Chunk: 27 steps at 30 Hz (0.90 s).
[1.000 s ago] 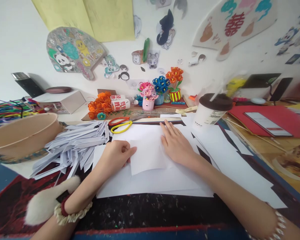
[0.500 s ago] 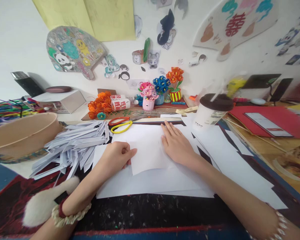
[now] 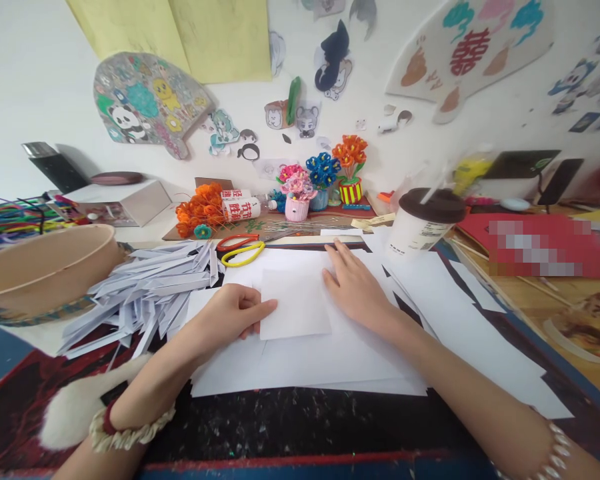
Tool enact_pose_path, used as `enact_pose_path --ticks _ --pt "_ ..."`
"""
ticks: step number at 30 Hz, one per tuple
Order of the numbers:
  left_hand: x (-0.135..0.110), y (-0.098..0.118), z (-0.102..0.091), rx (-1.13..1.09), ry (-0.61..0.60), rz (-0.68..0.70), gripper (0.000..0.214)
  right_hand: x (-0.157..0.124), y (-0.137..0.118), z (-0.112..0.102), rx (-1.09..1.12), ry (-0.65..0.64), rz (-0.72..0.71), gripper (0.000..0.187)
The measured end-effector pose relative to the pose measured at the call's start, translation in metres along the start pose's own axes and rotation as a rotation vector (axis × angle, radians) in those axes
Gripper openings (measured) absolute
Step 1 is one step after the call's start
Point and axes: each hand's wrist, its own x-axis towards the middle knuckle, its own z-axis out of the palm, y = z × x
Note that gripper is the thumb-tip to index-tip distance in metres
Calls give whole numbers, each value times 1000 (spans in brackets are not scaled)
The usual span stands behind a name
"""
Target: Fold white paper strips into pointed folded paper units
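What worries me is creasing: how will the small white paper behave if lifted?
Probably floppy and light: the small paper looks thin, lying flat on bigger sheets. Likely slides easily; left hand and right hand steady its edges.

Over the last 1 s the small white paper (image 3: 295,303) has slid a little away from the person and now lies squarer, its lower edge seemingly pressed flatter. The left hand (image 3: 230,313) has crept onto its left edge, and the right hand (image 3: 357,290) has shifted slightly farther up.
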Motion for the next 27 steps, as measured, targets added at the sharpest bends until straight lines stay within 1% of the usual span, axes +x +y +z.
enact_pose_path --ticks 2,4,6,7,9,11,16,19,22,27 --pt "1 -1 1 -12 -4 5 41 4 3 -3 68 97 -28 53" --pt "2 -4 2 -7 9 5 40 7 4 -10 98 228 -103 47" --pt "4 -6 3 -10 24 -1 39 8 4 -19 43 359 -188 38" --pt "4 -7 3 -14 32 -4 39 8 3 -24 -2 405 -214 35" --pt "5 -8 4 -17 53 -12 39 5 0 -30 -68 454 -218 33" --pt "4 -7 4 -5 71 -21 39 1 -4 -30 -73 405 -193 34" --pt "3 -2 6 4 71 -39 37 -4 -9 -10 -37 53 -176 50" --pt "3 -1 6 -17 82 -61 36 -2 -8 -1 -52 -84 -110 57" --pt "2 0 6 -36 64 -56 35 -1 -7 0 -66 -146 -77 59" --pt "-1 1 4 -22 42 -49 33 0 -8 -2 -91 -168 -71 60"
